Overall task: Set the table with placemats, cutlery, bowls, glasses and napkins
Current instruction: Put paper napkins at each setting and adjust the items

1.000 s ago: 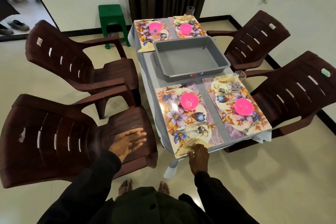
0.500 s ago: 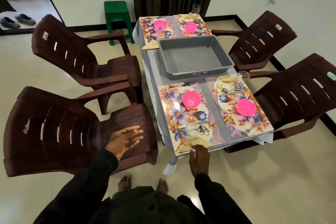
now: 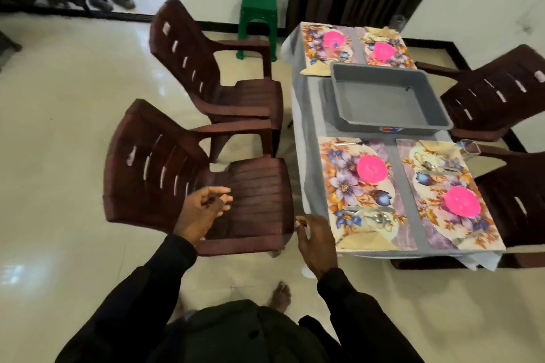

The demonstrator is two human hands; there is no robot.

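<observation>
Placemats (image 3: pixel 342 186): four floral ones lie on the surface (image 3: pixel 306 127), two at the near end, two at the far end.
Bowls (image 3: pixel 371 168): one pink bowl on each placemat.
Cutlery (image 3: pixel 374 216): spoons lie on the near-left placemat, beside a beige napkin (image 3: pixel 361 240).
Grey tub (image 3: pixel 383 103): between the two pairs of placemats.
Left hand (image 3: pixel 203 209): over the brown chair (image 3: pixel 256 183) seat, fingers loosely curled, holding nothing.
Right hand (image 3: pixel 315 240): just beside the near-left placemat's corner, fingers loosely bent, holding nothing.

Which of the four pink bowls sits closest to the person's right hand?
The pink bowl on the near-left placemat, by the right hand; the other three sit farther off.
</observation>
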